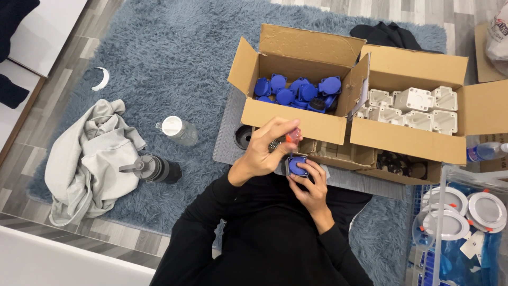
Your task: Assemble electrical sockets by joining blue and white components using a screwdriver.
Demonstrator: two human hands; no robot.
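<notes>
A shaggy blue-grey rug (174, 47) covers a pale plank floor, and a grey board (225, 143) lies on it under two open cardboard boxes. The left box (293, 114) holds a heap of blue round-lidded socket parts (296, 92); the right box (407, 140), touching it, holds white plastic housings (418, 108) packed in rows. Just in front of the left box, the left hand (264, 151) is curled around a screwdriver with a red-orange handle (292, 137), pointing down. The right hand (309, 185) is closed around one blue socket part (297, 166) directly under the tool. At lower right a clear bin (450, 175) holds round white lamp fittings (484, 209). On the rug to the left lie a grey garment (90, 159), a dark bottle (153, 168) and a clear bottle (180, 131).
</notes>
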